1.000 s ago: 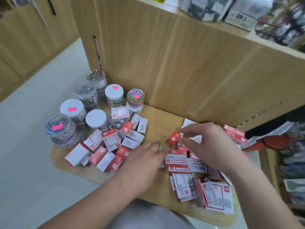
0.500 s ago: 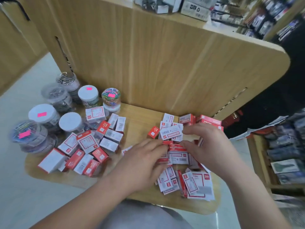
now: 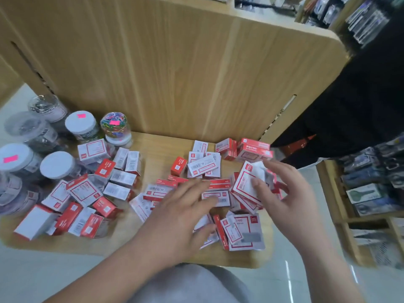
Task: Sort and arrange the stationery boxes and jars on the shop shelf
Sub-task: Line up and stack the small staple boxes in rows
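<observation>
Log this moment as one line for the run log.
phase: sorting boxes | left hand: open, over box pile | right hand: holds tilted red-and-white box | jars: grouped at shelf left

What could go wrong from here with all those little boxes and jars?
The white box at the front left corner of the shelf lies by the edge; a nudge might drop it. The right hand holds a tilted box; it could slip. The left hand, spread over loose boxes, might shove some off the front.
</observation>
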### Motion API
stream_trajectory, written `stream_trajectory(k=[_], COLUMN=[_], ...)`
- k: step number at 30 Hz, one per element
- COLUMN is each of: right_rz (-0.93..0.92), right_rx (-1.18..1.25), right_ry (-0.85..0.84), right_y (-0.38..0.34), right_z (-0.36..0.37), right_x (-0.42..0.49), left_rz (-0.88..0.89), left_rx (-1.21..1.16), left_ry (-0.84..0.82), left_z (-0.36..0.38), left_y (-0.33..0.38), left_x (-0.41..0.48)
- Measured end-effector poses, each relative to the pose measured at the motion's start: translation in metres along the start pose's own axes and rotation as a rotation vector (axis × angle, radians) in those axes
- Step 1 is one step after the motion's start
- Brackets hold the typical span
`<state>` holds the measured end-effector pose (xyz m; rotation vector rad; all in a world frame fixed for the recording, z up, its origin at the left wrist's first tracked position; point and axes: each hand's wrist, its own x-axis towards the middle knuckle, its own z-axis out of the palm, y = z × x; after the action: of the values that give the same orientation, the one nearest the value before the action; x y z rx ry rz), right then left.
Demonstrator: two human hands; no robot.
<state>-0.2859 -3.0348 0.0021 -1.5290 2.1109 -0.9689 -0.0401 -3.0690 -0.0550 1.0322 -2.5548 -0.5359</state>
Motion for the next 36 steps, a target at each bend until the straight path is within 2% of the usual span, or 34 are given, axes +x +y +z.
stream_trajectory(k=[4, 7, 12, 17, 20, 23, 25, 27, 32, 36], right_rz=[0.141, 0.248, 0.291, 0.28, 0.283, 0.257, 0.228, 0.211, 0.146, 0.074], right_rx=[0.125, 0.251, 0.271, 0.187, 0.192, 0.182, 0.176, 0.184, 0.085, -0.072], right_ry=[0.019, 0.019, -0.019, -0.02, -0.018, -0.035, -0.041, -0.04, -0.057, -0.057], right_y=[0.011, 0.013, 0.018, 0.024, 0.026, 0.025, 0.024, 0.025, 0.037, 0.031], right_z=[0.004, 0.004, 0.003, 0.007, 0.007, 0.009, 0.007, 0.002, 0.002, 0.006], right_x=[-0.011, -0.015, -0.018, -0.02, -0.02, -0.016, -0.012, -0.008, -0.004, -0.001], left_rz=[-0.017, -0.015, -0.089, -0.159, -0.188, -0.187, -0.124, -0.065, -0.144, -0.153], left_rx=[0.196, 0.26, 0.284, 0.246, -0.028, -0.192, -0.211, -0.187, -0.174, -0.018], left_ry=[-0.218, -0.211, -0.185, -0.167, -0.005, -0.079, -0.121, -0.055, 0.014, 0.055], left_z=[0.031, 0.033, 0.022, 0.005, -0.012, -0.017, -0.006, 0.007, 0.021, 0.02], left_y=[0.012, 0.004, -0.007, -0.014, 0.001, 0.027, 0.038, 0.045, 0.054, 0.054], left_x=[0.01, 0.011, -0.005, -0.007, 0.014, 0.049, 0.066, 0.072, 0.071, 0.068])
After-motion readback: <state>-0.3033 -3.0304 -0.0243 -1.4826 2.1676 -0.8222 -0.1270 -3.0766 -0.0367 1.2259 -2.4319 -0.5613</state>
